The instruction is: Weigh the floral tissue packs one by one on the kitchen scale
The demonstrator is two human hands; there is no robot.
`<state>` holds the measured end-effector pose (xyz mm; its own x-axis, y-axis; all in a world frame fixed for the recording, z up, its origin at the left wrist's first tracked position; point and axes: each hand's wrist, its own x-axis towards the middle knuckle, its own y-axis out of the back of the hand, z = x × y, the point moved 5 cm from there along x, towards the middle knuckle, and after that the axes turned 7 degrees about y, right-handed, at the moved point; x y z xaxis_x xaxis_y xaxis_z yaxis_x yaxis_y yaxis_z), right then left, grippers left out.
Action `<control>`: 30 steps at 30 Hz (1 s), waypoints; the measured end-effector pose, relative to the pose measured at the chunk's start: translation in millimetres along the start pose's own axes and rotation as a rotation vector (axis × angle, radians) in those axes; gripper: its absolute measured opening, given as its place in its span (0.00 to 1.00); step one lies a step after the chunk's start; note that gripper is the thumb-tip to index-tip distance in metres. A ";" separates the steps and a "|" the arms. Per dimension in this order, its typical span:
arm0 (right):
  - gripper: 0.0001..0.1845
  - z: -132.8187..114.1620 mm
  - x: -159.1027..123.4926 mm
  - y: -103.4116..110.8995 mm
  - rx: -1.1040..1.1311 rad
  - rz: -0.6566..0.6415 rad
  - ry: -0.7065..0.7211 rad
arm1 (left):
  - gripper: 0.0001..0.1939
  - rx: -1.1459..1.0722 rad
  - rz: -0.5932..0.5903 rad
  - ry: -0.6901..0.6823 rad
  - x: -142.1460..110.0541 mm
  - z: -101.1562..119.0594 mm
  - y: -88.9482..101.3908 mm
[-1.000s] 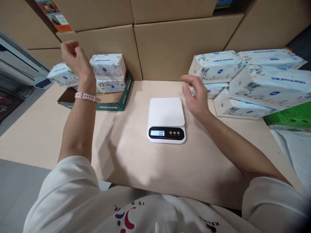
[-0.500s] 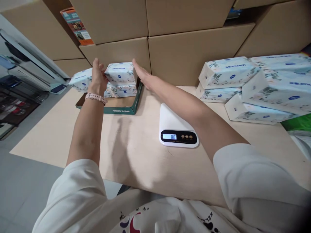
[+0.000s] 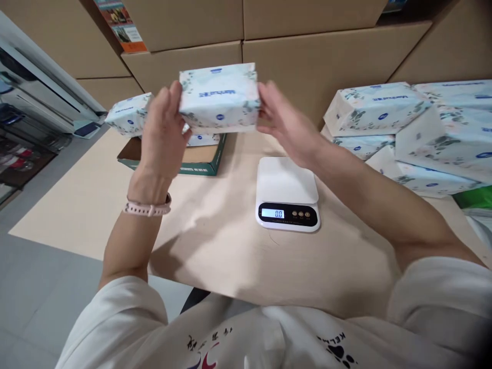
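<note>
Between my two hands a pack of tissues (image 3: 219, 97), white with a leaf print and blue lettering, is held up in the air. My left hand (image 3: 165, 120) grips its left end and my right hand (image 3: 277, 115) presses on its right end. Below and to the right, a white kitchen scale (image 3: 288, 179) lies on the table with its display (image 3: 272, 213) reading 0.0. Behind my left wrist stands a shallow green cardboard tray (image 3: 203, 168); another tissue pack (image 3: 205, 139) lies in it, partly hidden.
One more tissue pack (image 3: 128, 114) sits at the tray's left side. Several tissue packs (image 3: 380, 107) are stacked on the right of the table (image 3: 230, 251). Large cardboard boxes (image 3: 326, 66) form a wall along the back. A grey floor (image 3: 46, 287) shows past the table's left edge.
Both hands have lifted the tissue pack off the one beneath it in the tray. They have brought it right and nearer to me.
</note>
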<state>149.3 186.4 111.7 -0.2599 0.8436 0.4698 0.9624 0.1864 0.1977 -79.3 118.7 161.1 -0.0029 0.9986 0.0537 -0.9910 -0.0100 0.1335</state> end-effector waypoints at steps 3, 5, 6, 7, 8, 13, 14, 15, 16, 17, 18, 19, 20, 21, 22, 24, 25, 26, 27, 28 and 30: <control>0.36 -40.6 -69.9 41.8 0.013 -0.127 -0.148 | 0.29 -0.021 -0.072 0.026 -34.2 -3.6 -43.7; 0.34 -51.1 -109.7 63.3 -0.034 -0.108 -0.195 | 0.30 0.003 -0.130 0.072 -45.2 -13.6 -70.3; 0.34 -50.2 -126.1 72.1 -0.061 -0.084 -0.215 | 0.31 0.010 -0.162 0.098 -48.2 -20.0 -81.9; 0.34 -45.8 -140.2 79.6 -0.083 -0.059 -0.237 | 0.32 0.014 -0.195 0.128 -50.1 -27.1 -92.1; 0.33 -39.0 -151.8 86.1 -0.098 -0.036 -0.259 | 0.33 0.015 -0.226 0.158 -51.4 -34.3 -100.9; 0.34 -8.6 -177.8 101.9 -0.065 0.012 -0.330 | 0.37 0.021 -0.333 0.245 -56.3 -61.3 -125.0; 0.34 -6.8 -178.4 101.1 -0.041 -0.004 -0.338 | 0.38 0.019 -0.344 0.254 -57.3 -64.0 -126.9; 0.33 -6.4 -178.5 99.4 -0.014 -0.024 -0.343 | 0.39 0.014 -0.351 0.262 -58.2 -65.9 -128.1; 0.33 -6.8 -178.7 97.2 0.013 -0.045 -0.348 | 0.40 0.004 -0.356 0.268 -59.0 -67.2 -128.7; 0.32 -7.2 -179.4 95.1 0.034 -0.057 -0.355 | 0.40 -0.011 -0.359 0.271 -59.7 -67.9 -128.9; 0.31 -6.9 -181.1 93.6 0.047 -0.055 -0.366 | 0.41 -0.029 -0.360 0.270 -60.3 -68.3 -128.4; 0.31 -5.4 -183.9 93.2 0.049 -0.031 -0.378 | 0.41 -0.050 -0.355 0.266 -60.9 -69.0 -127.2; 0.31 -2.8 -187.6 94.0 0.041 0.017 -0.384 | 0.41 -0.069 -0.341 0.261 -61.4 -70.2 -125.0; 0.32 1.1 -192.3 95.6 0.026 0.081 -0.378 | 0.41 -0.087 -0.317 0.259 -61.8 -72.4 -121.8; 0.32 5.8 -197.6 98.2 0.007 0.162 -0.355 | 0.40 -0.107 -0.279 0.260 -62.1 -76.1 -117.6; 0.31 17.7 -209.3 104.9 -0.039 0.349 -0.274 | 0.38 -0.155 -0.171 0.291 -62.9 -88.3 -106.8; 0.30 25.4 -215.0 107.8 -0.057 0.426 -0.243 | 0.37 -0.190 -0.104 0.325 -63.4 -96.8 -100.8; 0.29 34.1 -219.9 110.3 -0.067 0.488 -0.230 | 0.34 -0.232 -0.031 0.370 -64.2 -106.2 -94.9; 0.27 43.2 -223.8 112.5 -0.067 0.535 -0.233 | 0.31 -0.278 0.039 0.416 -65.0 -115.7 -89.5; 0.26 51.6 -226.5 114.5 -0.059 0.569 -0.246 | 0.28 -0.323 0.098 0.458 -65.7 -124.2 -85.3; 0.24 63.5 -228.5 117.3 -0.036 0.597 -0.274 | 0.22 -0.398 0.164 0.511 -66.0 -136.2 -80.4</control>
<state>326.5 47.4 -27.0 0.3524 0.8952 0.2727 0.9303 -0.3668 0.0017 -17.6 60.8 12.0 -0.1235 0.8862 -0.4465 -0.9459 -0.2412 -0.2170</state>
